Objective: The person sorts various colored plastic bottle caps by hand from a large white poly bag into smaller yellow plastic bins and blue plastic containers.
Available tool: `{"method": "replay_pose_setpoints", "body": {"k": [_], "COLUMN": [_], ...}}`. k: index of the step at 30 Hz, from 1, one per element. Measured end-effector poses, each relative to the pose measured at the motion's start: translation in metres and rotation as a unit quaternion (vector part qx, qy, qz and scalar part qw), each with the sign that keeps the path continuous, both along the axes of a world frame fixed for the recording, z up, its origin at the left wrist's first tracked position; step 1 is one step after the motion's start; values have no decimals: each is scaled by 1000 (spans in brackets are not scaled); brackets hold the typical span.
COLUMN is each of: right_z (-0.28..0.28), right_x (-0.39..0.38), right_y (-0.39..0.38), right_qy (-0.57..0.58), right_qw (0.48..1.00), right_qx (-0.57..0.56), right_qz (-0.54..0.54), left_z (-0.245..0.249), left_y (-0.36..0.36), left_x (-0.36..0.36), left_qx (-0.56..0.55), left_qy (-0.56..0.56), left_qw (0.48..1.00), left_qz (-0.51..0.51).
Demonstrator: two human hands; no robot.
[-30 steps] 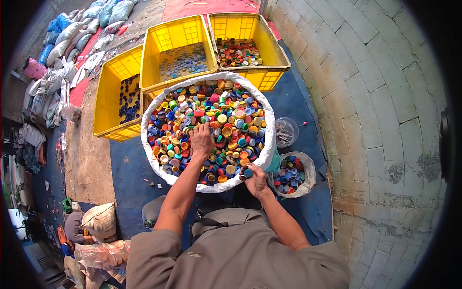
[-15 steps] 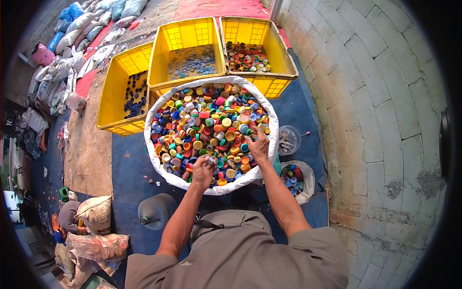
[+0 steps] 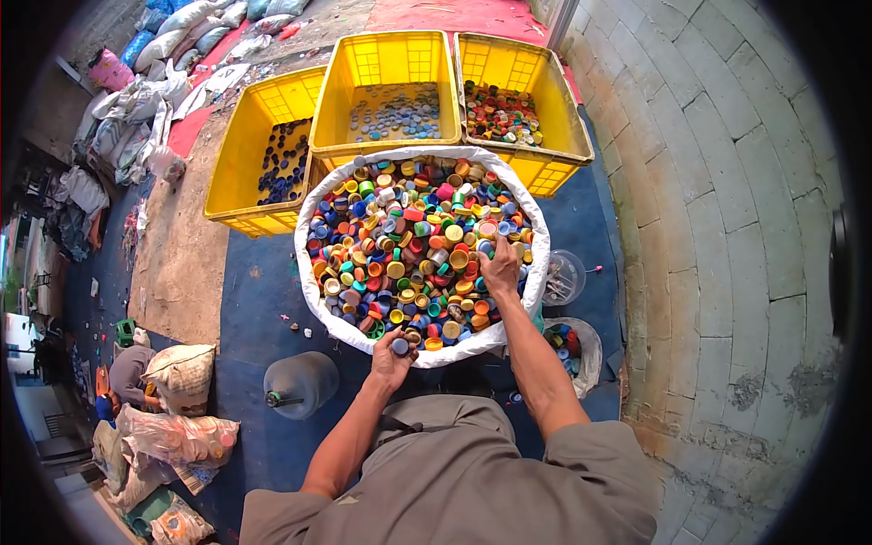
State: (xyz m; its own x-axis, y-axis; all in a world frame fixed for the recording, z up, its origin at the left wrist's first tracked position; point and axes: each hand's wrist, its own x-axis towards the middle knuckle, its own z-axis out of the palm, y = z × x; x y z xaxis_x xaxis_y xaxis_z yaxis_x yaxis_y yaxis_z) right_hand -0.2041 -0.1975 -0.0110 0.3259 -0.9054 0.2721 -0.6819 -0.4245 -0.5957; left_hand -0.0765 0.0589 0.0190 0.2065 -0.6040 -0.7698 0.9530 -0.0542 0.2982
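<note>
A large sack with a rolled white rim [image 3: 309, 286] stands in front of me, filled with bottle caps [image 3: 395, 270] of many colours. Over its near rim, my left hand [image 3: 391, 365] has its palm turned up and its fingers closed around a blue-grey bottle cap [image 3: 401, 346]. My right hand [image 3: 500, 270] reaches down among the caps near the sack's right side. Its fingers are drawn together at the caps, and I cannot tell what is between them.
Behind the sack stand yellow crates: the left crate [image 3: 222, 186] holds dark blue caps, the middle crate [image 3: 331, 104] light blue, the right crate [image 3: 545, 177] mixed. A large bottle [image 3: 304, 386] lies left. A small white bag [image 3: 590, 354] and block wall [image 3: 718, 272] are right.
The view has shifted, so the sack and crates appear farther right. My left hand has drawn back from over the caps to the near rim. My right hand's fingers have closed together.
</note>
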Motion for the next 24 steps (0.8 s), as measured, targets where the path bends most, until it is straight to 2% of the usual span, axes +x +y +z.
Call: {"method": "replay_pose_setpoints", "body": {"k": [4, 8, 9, 12, 14, 16, 17, 19, 22, 24], "right_z": [12, 28, 36, 52, 56, 75, 68, 69, 73, 65], "right_x": [4, 7, 7, 3, -4, -25, -37, -58, -85, -99], "right_y": [1, -6, -8, -14, -19, -18, -18, -6, 26, 45], "right_qy": [-43, -104, -135, -213, -361, -490, -541, -607, -672, -698], "right_qw": [999, 988, 978, 960, 899, 787, 746, 668, 571, 535], "right_qx": [22, 112, 158, 174, 243, 369, 386, 429, 467, 472], "right_qz": [6, -12, -24, -46, -57, -63, -56, -40, -55, -56], "left_z": [-4, -4, -4, -2, 3, 9, 13, 8, 4, 0], "left_y": [0, -5, -8, -18, -29, -40, -48, -62, -90, -109], "left_x": [0, 1, 1, -2, -7, -11, -15, -19, -36, -45], "left_qx": [3, 9, 6, -4, 6, 5, 16, -15, -57, -57], "left_qy": [-7, -43, -48, -63, -109, -156, -170, -269, -467, -612], "left_qw": [1000, 998, 998, 995, 988, 976, 971, 936, 838, 723], "left_qz": [-14, -36, -44, -72, -106, -149, -166, -225, -277, -316]}}
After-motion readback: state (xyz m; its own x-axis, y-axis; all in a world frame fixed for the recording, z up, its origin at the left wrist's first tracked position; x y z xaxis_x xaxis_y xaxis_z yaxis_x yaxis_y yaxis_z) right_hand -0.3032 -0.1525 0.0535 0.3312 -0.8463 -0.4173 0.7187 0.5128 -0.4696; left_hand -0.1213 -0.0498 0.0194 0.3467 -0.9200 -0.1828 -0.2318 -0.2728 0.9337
